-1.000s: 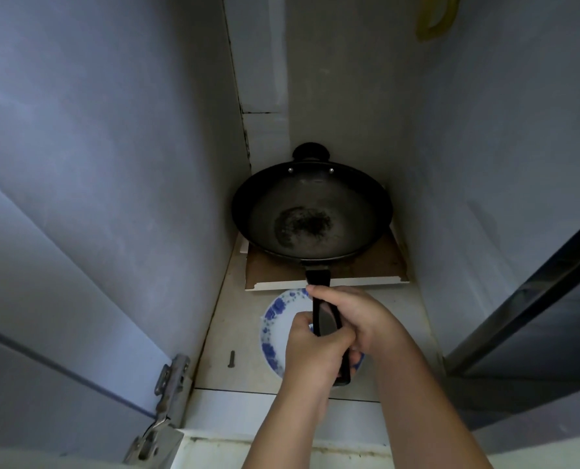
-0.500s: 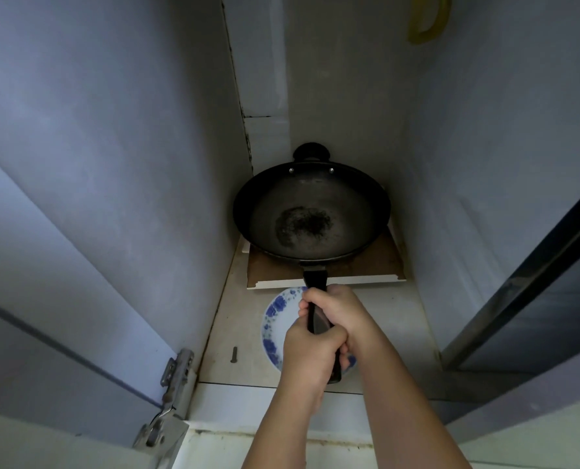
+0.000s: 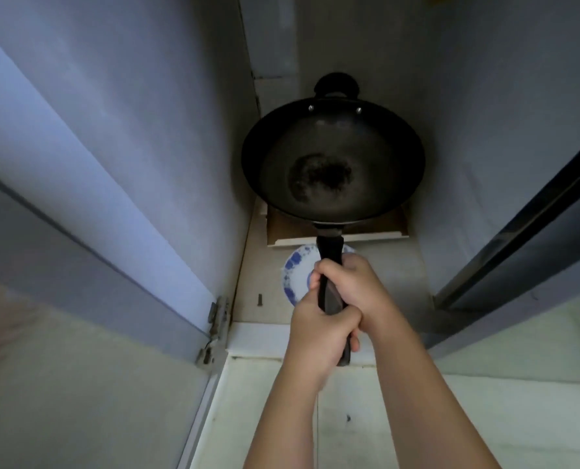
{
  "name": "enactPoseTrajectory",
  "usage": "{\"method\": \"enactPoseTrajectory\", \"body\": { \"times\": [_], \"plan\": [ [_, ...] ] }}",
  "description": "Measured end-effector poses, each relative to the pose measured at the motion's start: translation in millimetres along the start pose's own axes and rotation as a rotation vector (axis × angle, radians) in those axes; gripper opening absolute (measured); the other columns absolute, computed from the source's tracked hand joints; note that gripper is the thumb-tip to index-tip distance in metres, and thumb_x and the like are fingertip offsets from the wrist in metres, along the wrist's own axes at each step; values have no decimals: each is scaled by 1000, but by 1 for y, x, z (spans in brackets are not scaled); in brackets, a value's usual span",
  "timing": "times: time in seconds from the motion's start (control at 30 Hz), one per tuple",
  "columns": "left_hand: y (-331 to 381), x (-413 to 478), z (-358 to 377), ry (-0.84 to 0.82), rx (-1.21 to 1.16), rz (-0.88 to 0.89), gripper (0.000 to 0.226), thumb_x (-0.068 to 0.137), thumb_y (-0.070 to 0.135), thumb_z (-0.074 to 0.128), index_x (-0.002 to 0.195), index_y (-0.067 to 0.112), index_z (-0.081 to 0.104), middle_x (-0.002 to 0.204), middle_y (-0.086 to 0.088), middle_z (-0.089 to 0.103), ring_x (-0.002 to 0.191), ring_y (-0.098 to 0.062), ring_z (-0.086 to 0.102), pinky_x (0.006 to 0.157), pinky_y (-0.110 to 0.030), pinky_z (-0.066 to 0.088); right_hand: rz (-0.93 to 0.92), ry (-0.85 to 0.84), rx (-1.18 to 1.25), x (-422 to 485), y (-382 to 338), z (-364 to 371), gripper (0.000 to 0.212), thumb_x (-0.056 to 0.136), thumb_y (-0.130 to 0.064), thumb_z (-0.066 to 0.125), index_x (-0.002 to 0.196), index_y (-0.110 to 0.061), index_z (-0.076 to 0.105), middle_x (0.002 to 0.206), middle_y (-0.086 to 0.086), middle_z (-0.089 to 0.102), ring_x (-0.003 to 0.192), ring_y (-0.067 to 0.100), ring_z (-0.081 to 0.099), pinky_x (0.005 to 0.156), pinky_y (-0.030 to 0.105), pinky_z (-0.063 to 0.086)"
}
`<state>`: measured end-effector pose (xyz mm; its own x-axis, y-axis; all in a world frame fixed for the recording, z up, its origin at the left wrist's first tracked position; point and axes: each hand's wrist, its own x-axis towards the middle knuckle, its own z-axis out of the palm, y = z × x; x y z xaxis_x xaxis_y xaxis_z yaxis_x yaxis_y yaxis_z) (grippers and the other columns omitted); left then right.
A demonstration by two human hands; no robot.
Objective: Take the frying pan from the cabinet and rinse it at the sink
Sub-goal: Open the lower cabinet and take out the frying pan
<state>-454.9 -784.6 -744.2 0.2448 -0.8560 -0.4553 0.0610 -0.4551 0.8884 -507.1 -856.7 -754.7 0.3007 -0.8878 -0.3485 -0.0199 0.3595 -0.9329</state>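
Head view, looking down into the cabinet (image 3: 146,137). Left hand (image 3: 317,338) wrapped tight round the butt end of the black handle (image 3: 329,253), right hand (image 3: 358,286) clamped on it just ahead, thumbs meeting on top; both directly above the blue-and-white plate (image 3: 295,277). Frying pan (image 3: 332,164) beyond the plate, deeper in the cabinet, level, mouth up, with a dark burnt patch in its middle.

Compared with a second ago: apparently raised off the brown board (image 3: 386,223) behind the plate, larger in the view, overhanging the board's near edge rather than sitting on it. More of the small loop handle at the far rim showing. Long handle higher over the plate, covering more of it. Grip unchanged, hands in the same order.

By judgement: lift under way, pull-out next. Pan not yet clear of the cabinet, no sink in sight, rinsing a long way off. Worth minding the side walls close to the rim, the plate below, and the loose screw (image 3: 259,299) left of the plate.
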Motion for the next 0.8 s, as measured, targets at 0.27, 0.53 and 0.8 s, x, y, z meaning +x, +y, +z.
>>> {"method": "enactPoseTrajectory", "body": {
  "times": [0.27,0.53,0.8],
  "plan": [
    [47,-108,-11,4,-52,-187,16,74,-8,45,70,7,47,36,6,46,31,-11,43,35,-12,28,164,11,-67,-102,-50,17,27,81,-1,52,55,-6,57,43,-4,59,43,5,56,47,12,46],
    [93,-200,-23,13,-71,-303,19,74,-10,43,68,8,47,39,4,47,32,-11,43,35,-14,31,269,5,-115,-185,-96,34,26,78,-4,53,53,-8,59,53,2,61,54,14,57,59,22,48],
    [131,-276,-35,-9,-75,-476,18,76,-9,42,75,7,51,41,2,47,33,-10,42,33,-14,28,405,14,-183,-257,-134,48,23,78,-6,52,56,-7,57,56,3,61,51,11,55,54,21,46]
  ]
}}
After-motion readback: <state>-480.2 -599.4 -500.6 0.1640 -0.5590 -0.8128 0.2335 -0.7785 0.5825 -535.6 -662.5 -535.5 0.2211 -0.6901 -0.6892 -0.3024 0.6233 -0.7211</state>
